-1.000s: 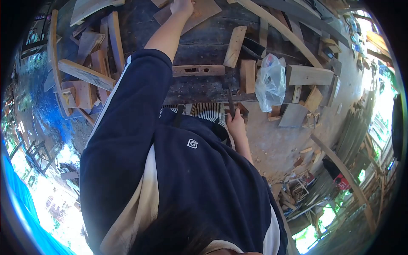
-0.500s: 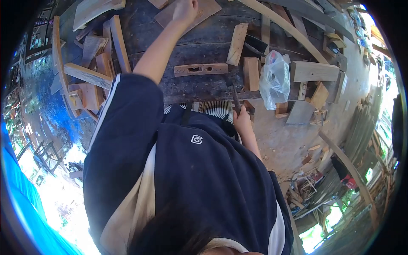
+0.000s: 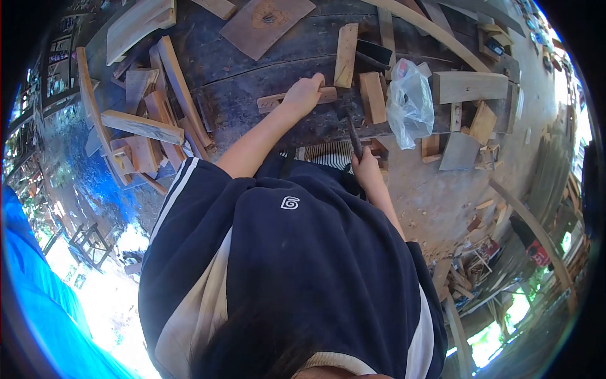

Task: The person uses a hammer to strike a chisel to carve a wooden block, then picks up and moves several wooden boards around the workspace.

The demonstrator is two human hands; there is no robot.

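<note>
My left hand (image 3: 305, 96), fingers curled closed, is over the middle of a slotted wooden block (image 3: 270, 103) that looks like a hand plane body. What those fingers hold, if anything, is hidden. The block lies on the dark workbench (image 3: 233, 95), and only its two ends show. My right hand (image 3: 366, 167) is wrapped round the handle of a hammer (image 3: 355, 138) at the bench's near edge. Its dark head blends into the bench top. Beyond the block lies a flat square board (image 3: 252, 31) with a dark round patch on it.
Upright wood blocks (image 3: 345, 57) and a clear plastic bag (image 3: 409, 107) stand to the right. Stacked offcuts (image 3: 142, 126) crowd the left side. A long curved strip (image 3: 435, 41) crosses the far right. Shavings and scraps lie on the floor (image 3: 435, 208).
My left hand has come back from the square board to the slotted block. My right hand keeps the hammer in nearly the same place. The view has shifted slightly.
</note>
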